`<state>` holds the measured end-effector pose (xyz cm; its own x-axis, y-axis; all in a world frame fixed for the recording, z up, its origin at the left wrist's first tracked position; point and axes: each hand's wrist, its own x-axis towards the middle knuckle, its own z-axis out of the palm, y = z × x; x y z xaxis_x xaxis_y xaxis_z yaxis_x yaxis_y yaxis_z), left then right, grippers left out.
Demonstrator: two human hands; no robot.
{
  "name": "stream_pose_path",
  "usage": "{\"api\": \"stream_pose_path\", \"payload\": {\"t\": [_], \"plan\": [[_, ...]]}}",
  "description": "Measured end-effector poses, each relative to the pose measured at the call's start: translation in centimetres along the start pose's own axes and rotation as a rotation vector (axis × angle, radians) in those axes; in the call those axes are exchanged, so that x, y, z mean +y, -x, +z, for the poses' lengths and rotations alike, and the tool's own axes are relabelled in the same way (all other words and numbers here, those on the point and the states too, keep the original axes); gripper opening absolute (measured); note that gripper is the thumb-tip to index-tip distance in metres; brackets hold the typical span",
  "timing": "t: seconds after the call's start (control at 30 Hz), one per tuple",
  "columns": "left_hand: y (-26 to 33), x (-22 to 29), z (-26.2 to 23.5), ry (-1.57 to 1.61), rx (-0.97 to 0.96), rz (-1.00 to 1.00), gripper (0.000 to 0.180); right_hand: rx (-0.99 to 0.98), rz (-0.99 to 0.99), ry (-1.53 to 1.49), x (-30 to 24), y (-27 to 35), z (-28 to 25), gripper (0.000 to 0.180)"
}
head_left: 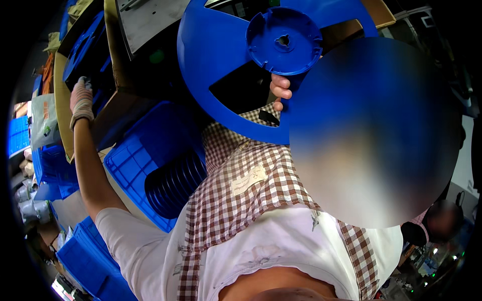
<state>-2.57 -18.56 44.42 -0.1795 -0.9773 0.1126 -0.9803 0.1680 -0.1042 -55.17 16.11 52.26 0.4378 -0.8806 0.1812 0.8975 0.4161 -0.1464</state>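
Observation:
A large blue plastic reel (201, 55), with a round hub and cut-out windows, is held up in front of my chest. My right hand (280, 91) grips it through a window just below the hub; only some bare fingers show, and a blurred patch hides the rest of that side. Out to the left, my left hand (82, 103) wears a striped, light-coloured glove with the fingertips bare. It reaches into a cardboard box (114, 55), its fingers closed at the lower edge of another blue reel (83, 47).
A blue crate (133, 153) stands below the box, with a stack of dark ribbed discs (175, 183) in it. More blue crates (90, 261) are at the lower left. A grey metal panel (150, 22) lies at the top. Another person (442, 220) is at the far right.

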Motion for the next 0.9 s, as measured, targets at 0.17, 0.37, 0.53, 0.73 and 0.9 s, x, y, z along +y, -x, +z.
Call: {"api": "stream_pose_path", "payload": {"t": [0.17,0.37,0.53,0.73,0.9], "plan": [[6.7,-3.5,-4.8,0.026,0.292,-0.080,0.044,0.007,0.035,-0.012,0.5,-0.9,-1.7,0.071],[24.0,12.3,-11.3,0.123,0.701,0.105,0.022,0.116,0.027,0.102,3.3,-0.9,-2.0,0.068],[32.2,23.3,-12.7,0.512,0.661,0.445,0.045,0.110,0.108,0.010,6.0,-1.5,-1.9,0.063],[33.5,28.2,-11.4,0.499,0.541,0.739,0.032,0.113,0.324,-0.056,5.7,-1.0,-4.1,0.085],[31.8,28.8,-12.1,0.437,0.290,0.713,0.038,0.041,0.251,-0.028,4.3,-0.7,-5.9,0.086]]}}
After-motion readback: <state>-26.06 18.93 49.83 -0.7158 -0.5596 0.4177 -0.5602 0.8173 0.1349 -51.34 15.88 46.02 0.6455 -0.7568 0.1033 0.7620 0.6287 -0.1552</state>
